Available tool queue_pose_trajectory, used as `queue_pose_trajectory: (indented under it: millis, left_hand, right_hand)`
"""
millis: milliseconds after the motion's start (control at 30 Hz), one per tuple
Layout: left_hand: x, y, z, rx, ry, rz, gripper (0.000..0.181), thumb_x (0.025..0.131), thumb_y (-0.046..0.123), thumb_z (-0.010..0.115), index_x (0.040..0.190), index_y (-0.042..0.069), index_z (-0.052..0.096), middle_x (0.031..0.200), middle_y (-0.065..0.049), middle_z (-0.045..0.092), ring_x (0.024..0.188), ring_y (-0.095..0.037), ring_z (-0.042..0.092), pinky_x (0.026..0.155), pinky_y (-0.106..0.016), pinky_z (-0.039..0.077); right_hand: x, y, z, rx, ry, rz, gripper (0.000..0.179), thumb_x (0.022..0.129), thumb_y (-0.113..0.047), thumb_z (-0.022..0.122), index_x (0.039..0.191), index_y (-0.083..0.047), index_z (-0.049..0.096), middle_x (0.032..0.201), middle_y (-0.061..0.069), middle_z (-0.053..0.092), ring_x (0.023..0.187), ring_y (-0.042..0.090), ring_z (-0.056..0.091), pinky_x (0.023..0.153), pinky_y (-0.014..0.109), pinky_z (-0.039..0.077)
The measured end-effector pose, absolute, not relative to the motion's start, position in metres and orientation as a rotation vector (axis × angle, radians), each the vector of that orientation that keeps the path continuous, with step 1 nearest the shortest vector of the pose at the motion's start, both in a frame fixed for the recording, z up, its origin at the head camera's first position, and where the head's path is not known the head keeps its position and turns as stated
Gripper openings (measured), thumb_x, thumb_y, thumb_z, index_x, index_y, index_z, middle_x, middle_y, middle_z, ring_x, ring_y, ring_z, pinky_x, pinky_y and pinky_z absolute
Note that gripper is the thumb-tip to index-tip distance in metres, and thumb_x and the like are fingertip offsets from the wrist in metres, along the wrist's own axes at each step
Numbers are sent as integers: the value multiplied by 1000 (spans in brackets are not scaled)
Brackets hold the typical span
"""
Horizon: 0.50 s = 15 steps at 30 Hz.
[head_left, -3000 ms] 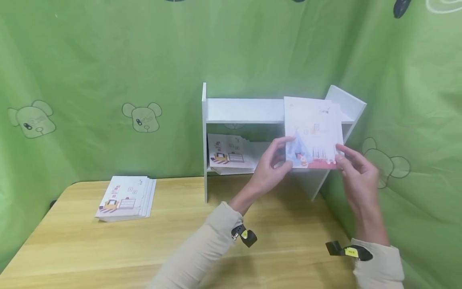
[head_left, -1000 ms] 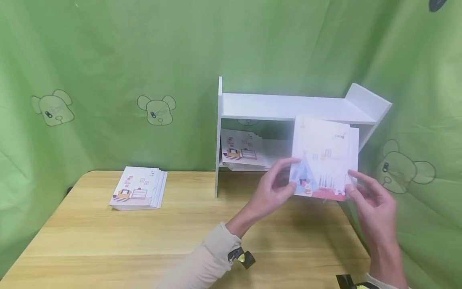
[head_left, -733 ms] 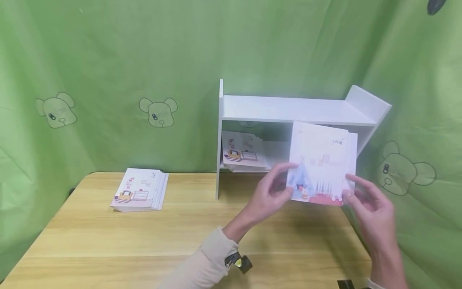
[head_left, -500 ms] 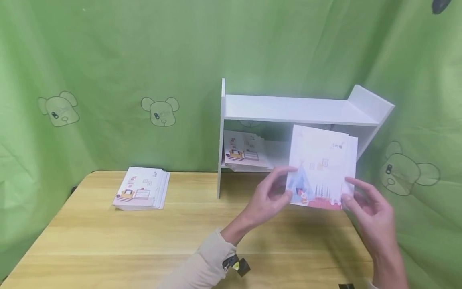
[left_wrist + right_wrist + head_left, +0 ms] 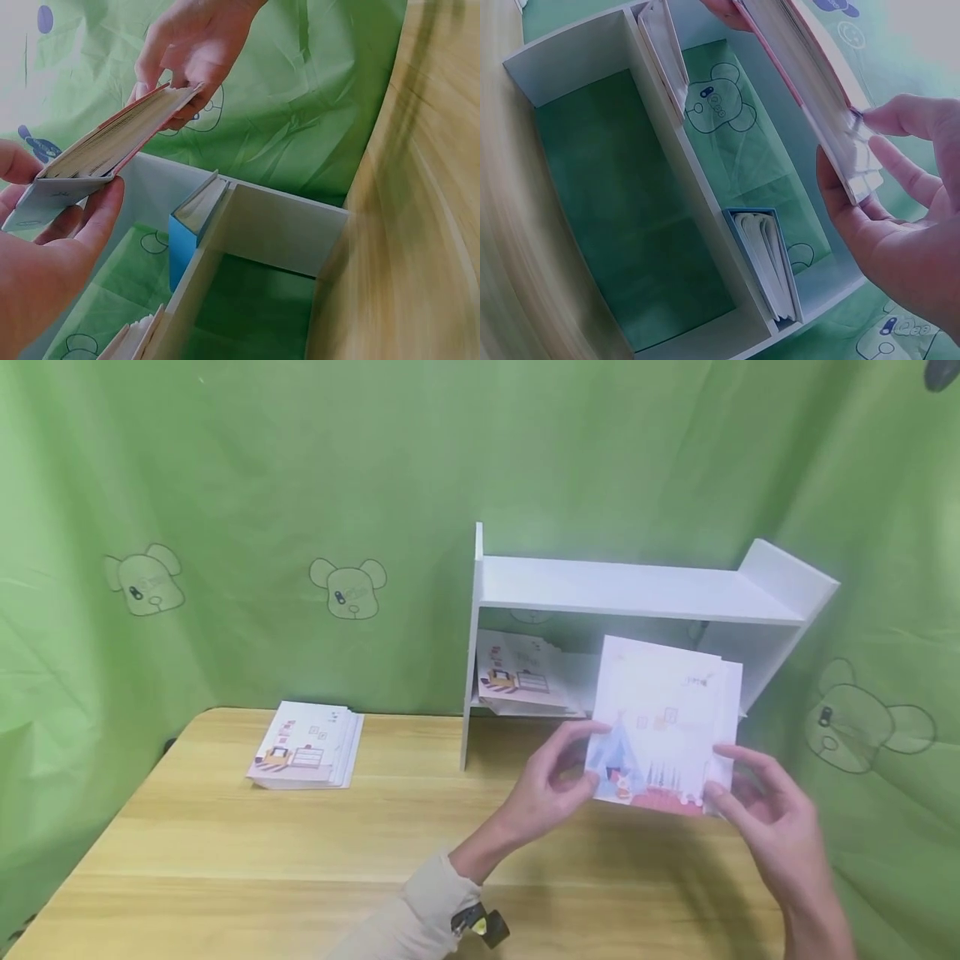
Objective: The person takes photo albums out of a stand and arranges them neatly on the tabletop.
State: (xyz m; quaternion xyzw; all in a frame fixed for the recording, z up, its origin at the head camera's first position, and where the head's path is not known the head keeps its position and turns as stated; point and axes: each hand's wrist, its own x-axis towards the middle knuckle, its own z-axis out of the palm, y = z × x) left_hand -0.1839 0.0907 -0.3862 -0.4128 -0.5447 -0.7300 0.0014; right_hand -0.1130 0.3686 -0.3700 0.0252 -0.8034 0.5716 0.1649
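Both hands hold one thick white picture book (image 5: 656,718) up in front of the shelf unit, its cover showing a blue tent and a red rug. My left hand (image 5: 543,785) pinches the left edge between thumb and fingers. On the right edge, my right hand (image 5: 776,818) pinches it low down in the same way. The book's page block (image 5: 124,135) shows from below in the left wrist view. A blue book (image 5: 180,251) stands at one end of the lower shelf in that view; in the head view the held book hides it.
The white two-tier shelf unit (image 5: 637,587) stands at the back right, its right side panel leaning outward. Several picture books (image 5: 521,672) lean at the left of its lower shelf. A stack of books (image 5: 300,747) lies on the wooden table (image 5: 300,852). Green curtains hang behind.
The held book has come down from in front of the top board to below it, both hands still pinching it. The head view has shifted, so the shelf unit sits farther right.
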Motion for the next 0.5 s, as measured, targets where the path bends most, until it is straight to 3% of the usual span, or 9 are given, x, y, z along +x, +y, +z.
queue_pose_trajectory:
  millis: [300,500]
  left_hand:
    - [-181,75,-394,-1257,-1745,-2282,60,92,-14,52,146,11,47,149,-10,46,127,-22,58,96,-40,58]
    - [-179,65,-397,-1235,-1772,-2278,59,92,-13,52,146,11,46,147,-13,47,127,-24,58,95,-41,59]
  right_hand:
    - [-116,353,-371,138,-2325,1576,53,98,-8,69,148,-11,51,157,3,44,121,-5,54,92,8,47]
    - [-117,344,-372,199,-2295,1591,53,97,-3,69,147,-6,52,153,5,46,124,-1,53,93,11,49]
